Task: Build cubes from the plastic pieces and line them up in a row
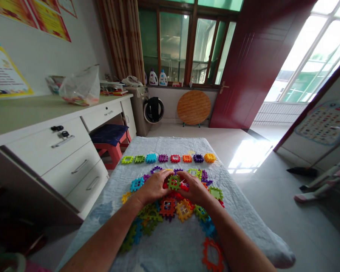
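Note:
Between my two hands, above the pile, is a green square piece (174,182) with a window-like grid. My left hand (158,185) has its fingers on the left side of it, and my right hand (193,186) grips its right side. Red pieces show just behind and below it. Around and under my hands lie loose toothed pieces, among them a cyan one (137,184), a red-orange one (167,207), a yellow-orange one (184,210) and a light green one (216,193).
Beyond the pile, a row of several coloured blocks (175,158) crosses the cloth-covered table (170,145). An orange-red piece (212,255) lies near my right forearm. A white desk (45,113) and a stool with a dark cushion (110,134) stand at the left.

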Motion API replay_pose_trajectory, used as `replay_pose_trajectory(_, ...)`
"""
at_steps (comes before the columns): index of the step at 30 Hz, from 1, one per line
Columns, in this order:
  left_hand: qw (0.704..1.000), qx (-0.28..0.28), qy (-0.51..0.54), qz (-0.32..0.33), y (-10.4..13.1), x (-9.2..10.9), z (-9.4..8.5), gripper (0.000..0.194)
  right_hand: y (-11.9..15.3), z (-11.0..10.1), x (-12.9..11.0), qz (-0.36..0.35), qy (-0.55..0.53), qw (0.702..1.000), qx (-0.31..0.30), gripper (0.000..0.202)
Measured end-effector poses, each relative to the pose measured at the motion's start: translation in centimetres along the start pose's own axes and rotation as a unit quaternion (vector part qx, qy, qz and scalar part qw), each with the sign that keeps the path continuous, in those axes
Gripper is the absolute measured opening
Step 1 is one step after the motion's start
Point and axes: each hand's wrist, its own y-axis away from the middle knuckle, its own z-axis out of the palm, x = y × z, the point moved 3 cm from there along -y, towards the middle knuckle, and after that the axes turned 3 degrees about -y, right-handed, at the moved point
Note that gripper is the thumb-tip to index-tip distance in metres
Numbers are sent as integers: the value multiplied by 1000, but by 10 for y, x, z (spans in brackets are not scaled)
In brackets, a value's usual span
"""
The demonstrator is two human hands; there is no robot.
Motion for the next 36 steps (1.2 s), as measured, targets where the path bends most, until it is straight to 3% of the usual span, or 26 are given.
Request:
replay_pose_trajectory(5,998,-10,-54,16,-1,2,8,53,-2,0,-4,-6,7,1000,9,43)
replay_pose_trajectory(9,991,-27,-134,-1,-4,10,11,41,-3,0,-8,-11,10,1000,2,45)
replay_pose_trajectory(14,981,-29,-193,-4,-4,13,0,34,-2,-3,-8,-13,14,1000,8,51)
replay_pose_trajectory(17,977,0,-210,-21,0,-14,-22,39,0,-9,-1,-7,32,999,41,58)
replay_pose_trajectory(22,964,76,-226,-118,-1,-102,-74,43,2,-20,9,23,30,997,68,50)
replay_pose_trajectory(26,956,44,-234,-171,-17,-159,-95,46,3,-23,9,36,29,996,72,45)
replay_pose_trajectory(30,953,8,-238,-186,-36,-183,-95,46,3,-23,11,44,35,996,71,44)
replay_pose_trajectory(36,947,-49,-241,-204,-50,-194,-84,48,4,-26,16,61,38,995,67,41)
